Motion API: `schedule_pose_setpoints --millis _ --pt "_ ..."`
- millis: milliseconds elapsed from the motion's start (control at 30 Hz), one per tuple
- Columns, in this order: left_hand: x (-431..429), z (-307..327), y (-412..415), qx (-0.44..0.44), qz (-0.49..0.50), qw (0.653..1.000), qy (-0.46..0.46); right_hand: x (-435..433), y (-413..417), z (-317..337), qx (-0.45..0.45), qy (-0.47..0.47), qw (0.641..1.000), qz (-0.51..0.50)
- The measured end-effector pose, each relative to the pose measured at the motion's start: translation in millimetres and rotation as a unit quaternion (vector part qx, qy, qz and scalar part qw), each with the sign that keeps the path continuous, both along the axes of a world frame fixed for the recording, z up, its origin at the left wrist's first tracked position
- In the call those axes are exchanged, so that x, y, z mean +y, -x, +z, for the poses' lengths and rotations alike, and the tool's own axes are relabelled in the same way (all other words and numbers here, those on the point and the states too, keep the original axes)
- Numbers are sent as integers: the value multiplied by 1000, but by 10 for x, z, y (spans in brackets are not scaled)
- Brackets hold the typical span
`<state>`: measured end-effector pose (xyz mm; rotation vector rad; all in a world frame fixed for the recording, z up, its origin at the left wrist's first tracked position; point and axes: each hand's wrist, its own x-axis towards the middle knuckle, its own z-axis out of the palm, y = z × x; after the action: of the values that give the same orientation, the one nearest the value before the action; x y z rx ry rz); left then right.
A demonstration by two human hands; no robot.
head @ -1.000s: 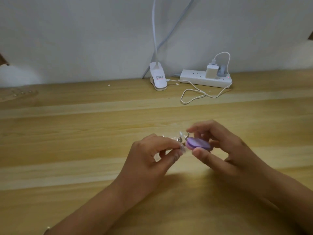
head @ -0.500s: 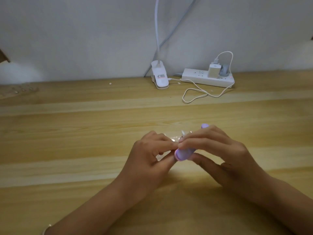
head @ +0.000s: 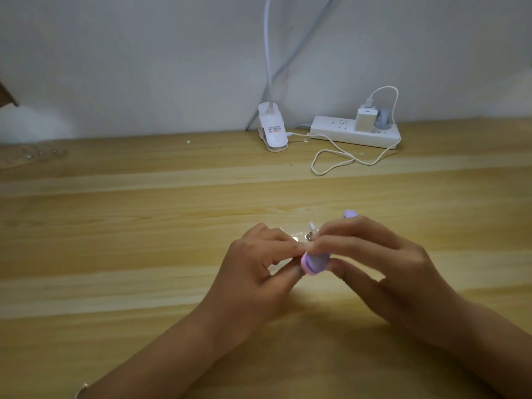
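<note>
Main thing: I see a small lilac piece [head: 315, 262], held just above the surface [head: 144, 226], low and centre in my view, between both hands.
Its look: smooth matte plastic with rounded edges; the end facing me has a pinker rim and a dark slot across it.
Lilac tip: a similar rounded tip [head: 349, 213] shows beyond the right fingers; I cannot tell whether it is the same piece.
Right hand [head: 383, 263]: pinches the lilac piece, fingers curled over the top, thumb beneath.
Left hand [head: 259, 266]: forefinger and thumb pinch a clear packet [head: 290, 236] right against the piece's near end.
Packet: thin, crinkled, glossy film; small shiny metal bits [head: 309, 236] glint at it.
Surface: pale wood, long straight grain, satin finish.
Far edge: white lamp clip [head: 272, 131], white power strip [head: 345, 133] with a boxy charger [head: 365, 119], and a looped white cable [head: 331, 161].
</note>
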<state>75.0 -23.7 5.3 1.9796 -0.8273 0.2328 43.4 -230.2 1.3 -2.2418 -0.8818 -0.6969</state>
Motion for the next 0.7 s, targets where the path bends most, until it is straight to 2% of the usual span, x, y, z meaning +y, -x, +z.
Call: schedule_pose_setpoints --millis 167,333,433,567,700 --pt "-7 -24 -12 17 11 1000 -2 -40 -28 42 -1 1 1000 -25" --pt "8 -23 -22 35 -9 999 17 17 34 -12 -20 28 999 -7" --pt "-10 -19 -20 54 -5 998 27 -64 -30 61 -17 6 999 -31" --pt "7 -36 -26 67 -27 997 41 21 54 -31 -21 15 1000 -3" --pt "-1 -24 -28 81 -16 995 49 -91 -31 52 -25 18 999 -33"
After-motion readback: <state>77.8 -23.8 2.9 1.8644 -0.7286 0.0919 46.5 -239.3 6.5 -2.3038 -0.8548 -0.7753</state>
